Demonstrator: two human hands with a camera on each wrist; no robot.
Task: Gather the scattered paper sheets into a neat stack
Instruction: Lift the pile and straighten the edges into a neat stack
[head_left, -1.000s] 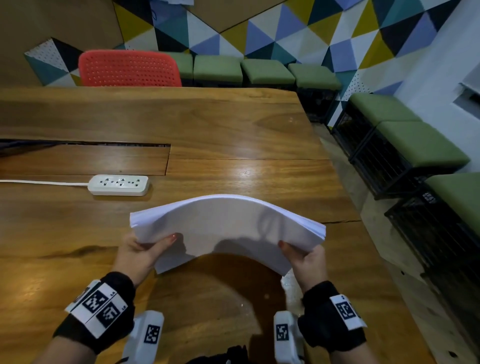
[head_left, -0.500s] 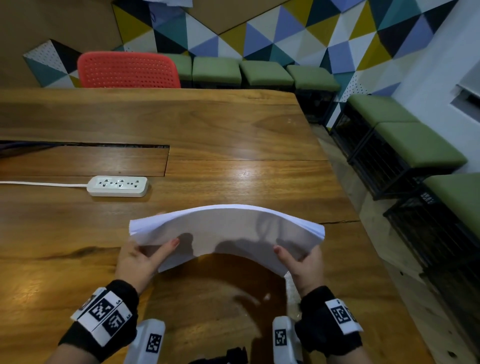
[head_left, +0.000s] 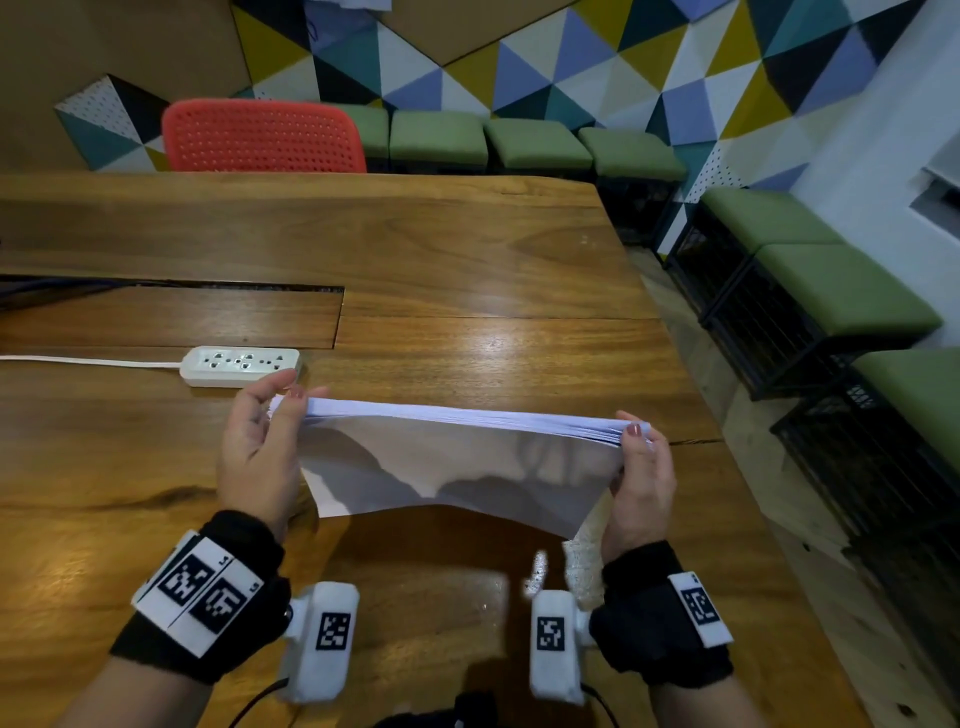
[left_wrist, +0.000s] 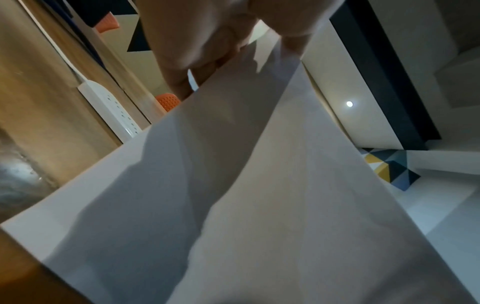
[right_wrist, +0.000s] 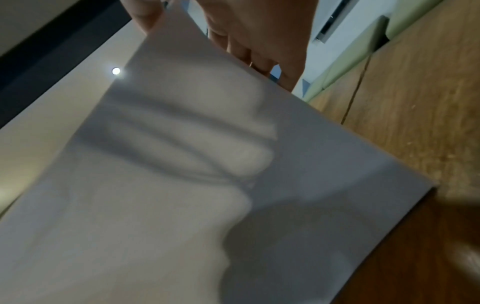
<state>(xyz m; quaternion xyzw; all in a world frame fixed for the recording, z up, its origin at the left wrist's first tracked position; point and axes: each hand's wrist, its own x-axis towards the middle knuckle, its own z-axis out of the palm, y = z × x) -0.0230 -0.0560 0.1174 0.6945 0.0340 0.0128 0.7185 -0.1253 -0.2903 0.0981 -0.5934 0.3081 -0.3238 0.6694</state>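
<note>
With both sets of fingers (head_left: 291, 400) curled round its short ends, the stack of plain white paper sheets (head_left: 457, 457) stands on edge, thumbs toward the camera. Left hand (head_left: 257, 452) pinches the 9 o'clock end, right hand (head_left: 641, 478) the 3 o'clock end. Can't tell whether its bottom edge touches the glossy brown wooden table (head_left: 467, 249). At 11 o'clock from the paper lies a white plastic power strip (head_left: 240, 365); a red perforated plastic chair (head_left: 260, 136) sits behind the far edge.
</note>
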